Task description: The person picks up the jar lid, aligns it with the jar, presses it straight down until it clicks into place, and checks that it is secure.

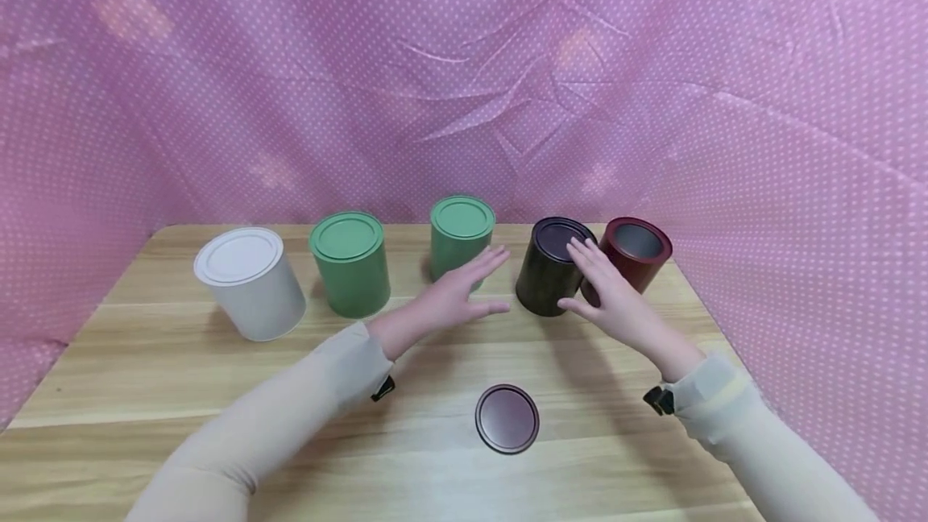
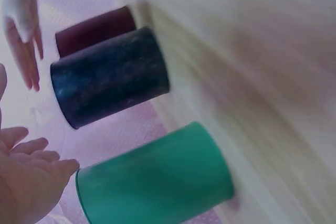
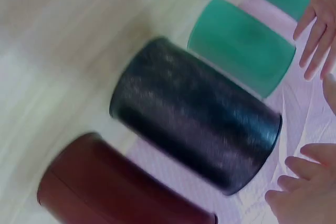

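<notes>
My left hand [image 1: 458, 295] is held over the table with fingers straight and thumb spread, in front of the farther green can [image 1: 451, 256], holding nothing. My right hand [image 1: 612, 300] reaches toward the black lidded can [image 1: 544, 276], its fingers extended and overlapping the can's rim in the head view. Just behind that hand stands a dark red can [image 1: 638, 268] without a lid, its grey inside showing. A dark red round lid [image 1: 507, 419] lies flat on the table nearer to me. In the right wrist view the black can [image 3: 194, 116] stands between the red and green cans.
On the left stand a white lidded can [image 1: 257, 292] and another green lidded can [image 1: 351, 276]. The wooden table [image 1: 145, 393] ends at a pink dotted cloth [image 1: 464, 87] that hangs behind and along both sides.
</notes>
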`<state>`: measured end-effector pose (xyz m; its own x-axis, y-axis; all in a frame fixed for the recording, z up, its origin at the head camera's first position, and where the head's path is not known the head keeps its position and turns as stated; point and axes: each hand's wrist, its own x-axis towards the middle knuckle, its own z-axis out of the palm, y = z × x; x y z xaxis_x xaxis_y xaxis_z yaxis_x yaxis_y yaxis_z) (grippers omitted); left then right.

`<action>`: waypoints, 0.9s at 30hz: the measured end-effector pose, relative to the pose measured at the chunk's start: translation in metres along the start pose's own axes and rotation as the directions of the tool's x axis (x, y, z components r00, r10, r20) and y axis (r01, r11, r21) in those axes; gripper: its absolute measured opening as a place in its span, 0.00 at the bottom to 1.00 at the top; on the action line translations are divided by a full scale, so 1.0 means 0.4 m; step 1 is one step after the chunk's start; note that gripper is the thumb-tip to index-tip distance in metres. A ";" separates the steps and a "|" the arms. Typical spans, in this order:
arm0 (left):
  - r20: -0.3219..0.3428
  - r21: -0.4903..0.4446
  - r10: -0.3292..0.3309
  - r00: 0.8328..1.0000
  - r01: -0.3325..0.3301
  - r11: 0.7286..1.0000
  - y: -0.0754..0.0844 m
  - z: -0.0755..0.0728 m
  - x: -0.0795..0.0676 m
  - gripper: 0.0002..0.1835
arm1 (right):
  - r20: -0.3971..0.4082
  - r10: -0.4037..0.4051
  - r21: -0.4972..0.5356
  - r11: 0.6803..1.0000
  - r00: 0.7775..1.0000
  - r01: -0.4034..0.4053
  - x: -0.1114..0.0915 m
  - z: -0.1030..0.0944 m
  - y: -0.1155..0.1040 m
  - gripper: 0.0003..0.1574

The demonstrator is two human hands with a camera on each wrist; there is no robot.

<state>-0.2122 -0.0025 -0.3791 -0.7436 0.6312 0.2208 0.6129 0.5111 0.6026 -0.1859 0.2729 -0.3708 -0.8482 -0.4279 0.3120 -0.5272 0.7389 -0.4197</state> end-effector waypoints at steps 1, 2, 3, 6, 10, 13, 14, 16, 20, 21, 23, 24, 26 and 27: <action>0.012 0.013 0.001 1.000 -0.001 1.000 -0.001 0.003 -0.011 0.44 | 0.007 0.003 0.004 1.000 1.000 -0.003 -0.006 0.005 -0.003 0.50; 0.027 0.029 0.005 1.000 -0.005 1.000 -0.002 0.007 -0.023 0.44 | 0.013 0.002 0.006 1.000 1.000 -0.002 -0.012 0.011 -0.007 0.50; 0.041 0.040 0.010 0.999 -0.011 0.999 -0.003 0.010 -0.033 0.45 | 0.017 0.001 0.007 1.000 1.000 -0.001 -0.019 0.017 -0.009 0.50; 0.089 0.102 0.026 0.996 -0.035 0.994 -0.005 0.024 -0.061 0.46 | 0.026 -0.029 0.008 1.000 0.999 0.029 -0.041 0.037 -0.014 0.48; 0.146 0.176 0.044 0.988 -0.069 0.982 -0.013 0.047 -0.094 0.47 | 0.053 -0.079 0.009 0.997 0.995 0.079 -0.074 0.066 -0.024 0.48; 0.191 0.257 0.051 0.980 -0.100 0.961 -0.023 0.065 -0.118 0.47 | 0.090 -0.112 -0.002 0.994 0.990 0.112 -0.094 0.089 -0.034 0.48; 0.205 0.281 0.053 0.977 -0.110 0.953 -0.027 0.070 -0.125 0.47 | 0.103 -0.121 -0.009 0.992 0.987 0.122 -0.100 0.097 -0.037 0.48; 0.228 0.309 0.056 0.972 -0.127 0.942 -0.034 0.081 -0.139 0.47 | 0.123 -0.140 -0.014 0.990 0.982 0.142 -0.112 0.113 -0.041 0.48; 0.273 0.324 0.059 0.960 -0.149 0.934 -0.041 0.098 -0.158 0.50 | 0.163 -0.150 -0.004 0.988 0.975 0.153 -0.139 0.150 -0.045 0.49; 0.283 0.330 0.060 0.957 -0.156 0.931 -0.041 0.101 -0.162 0.50 | 0.172 -0.147 0.006 0.989 0.974 0.148 -0.146 0.159 -0.045 0.50; 0.305 0.340 0.060 0.950 -0.167 0.926 -0.041 0.106 -0.167 0.52 | 0.184 -0.137 0.025 0.991 0.973 0.134 -0.160 0.176 -0.047 0.51; 0.316 0.349 0.056 0.947 -0.171 0.922 -0.040 0.109 -0.169 0.52 | 0.191 -0.132 0.031 0.991 0.973 0.128 -0.166 0.183 -0.048 0.51; 0.336 0.366 0.045 0.941 -0.174 0.914 -0.040 0.116 -0.172 0.53 | 0.216 -0.114 0.050 0.993 0.970 0.105 -0.175 0.194 -0.052 0.52; 0.347 0.375 0.035 0.937 -0.173 0.911 -0.040 0.120 -0.174 0.53 | 0.227 -0.105 0.059 0.994 0.968 0.094 -0.179 0.198 -0.053 0.52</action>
<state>-0.1574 -0.0265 -0.4411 -0.5825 0.8119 -0.0384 0.7870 0.5752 0.2231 -0.1182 0.2464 -0.4518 -0.7774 -0.6100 0.1531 -0.6067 0.6633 -0.4381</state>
